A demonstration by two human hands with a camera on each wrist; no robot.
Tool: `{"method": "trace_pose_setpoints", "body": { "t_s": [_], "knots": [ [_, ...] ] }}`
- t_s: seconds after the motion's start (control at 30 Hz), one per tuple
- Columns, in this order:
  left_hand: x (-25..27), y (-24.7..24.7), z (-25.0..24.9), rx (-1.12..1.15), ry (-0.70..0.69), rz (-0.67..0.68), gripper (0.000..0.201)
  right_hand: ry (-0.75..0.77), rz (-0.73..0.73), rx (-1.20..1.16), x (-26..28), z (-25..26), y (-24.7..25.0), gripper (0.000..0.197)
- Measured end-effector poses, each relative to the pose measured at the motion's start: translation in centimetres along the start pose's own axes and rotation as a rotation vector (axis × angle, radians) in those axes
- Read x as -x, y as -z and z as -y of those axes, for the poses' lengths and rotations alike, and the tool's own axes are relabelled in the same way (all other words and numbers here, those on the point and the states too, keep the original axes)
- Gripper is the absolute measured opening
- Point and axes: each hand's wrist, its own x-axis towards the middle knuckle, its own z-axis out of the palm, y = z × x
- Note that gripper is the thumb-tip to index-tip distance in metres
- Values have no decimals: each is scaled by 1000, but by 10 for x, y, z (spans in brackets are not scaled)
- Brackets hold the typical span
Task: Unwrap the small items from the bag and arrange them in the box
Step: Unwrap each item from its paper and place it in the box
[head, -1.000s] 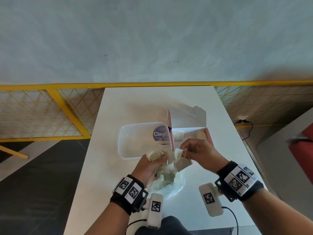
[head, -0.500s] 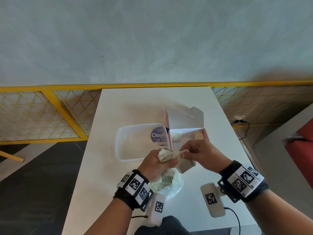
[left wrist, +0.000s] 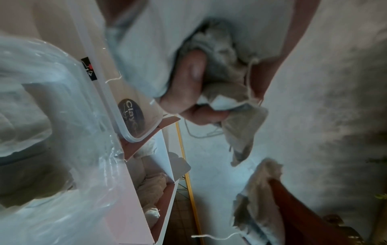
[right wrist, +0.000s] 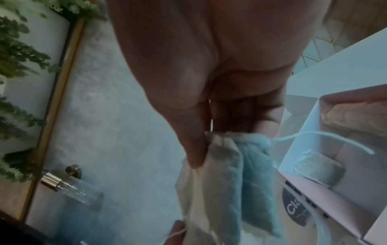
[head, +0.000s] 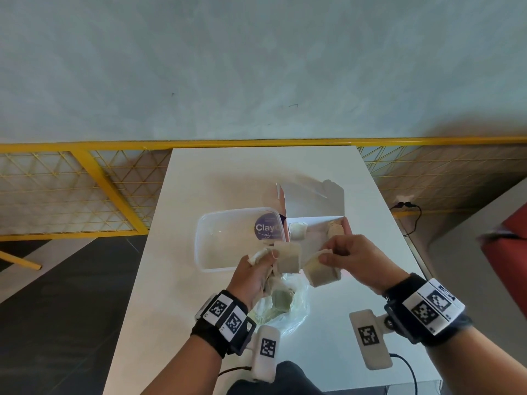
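Observation:
My left hand [head: 261,260] grips a bunch of small beige pouches [head: 288,258] with strings, above the table. My right hand [head: 328,253] pinches the top edge of another pouch [head: 322,273], which hangs just right of the bunch. In the right wrist view the right hand [right wrist: 201,149] holds that pouch [right wrist: 220,174] between thumb and fingers. The left wrist view shows the left hand [left wrist: 188,92] curled round crumpled pouches [left wrist: 224,73]. A clear plastic bag [head: 296,309] holding more pouches lies under the hands. Behind them stands the open pink-and-white box [head: 313,201] with two pouches [head: 298,230] inside.
A clear plastic tub [head: 228,238] with a purple round label sits left of the box, touching it. The white table [head: 256,172] ends at a yellow mesh railing [head: 85,181] in front of a grey wall. A red seat [head: 513,238] is at the far right.
The hands have drawn apart. The right hand has pulled one pouch rightward, away from the bunch in the left hand, and both hands sit slightly higher over the bag.

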Motion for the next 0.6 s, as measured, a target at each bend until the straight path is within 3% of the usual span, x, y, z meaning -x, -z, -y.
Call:
{"method": "trace_pose_setpoints", "body": {
  "t_s": [0.13, 0.27, 0.43, 0.6],
  "knots": [
    [-3, -5, 0, -7, -14, 2, 18, 15, 130, -261, 0, 13, -14, 13],
    [-3, -12, 2, 0, -57, 57, 19, -52, 56, -501, -8, 14, -30, 7],
    [-2, -16, 1, 30, -32, 49, 13, -71, -61, -505, -13, 11, -42, 5],
    [-2, -15, 3, 69, -30, 73, 25, -105, -40, -390, -21, -1, -41, 31]
  ]
}}
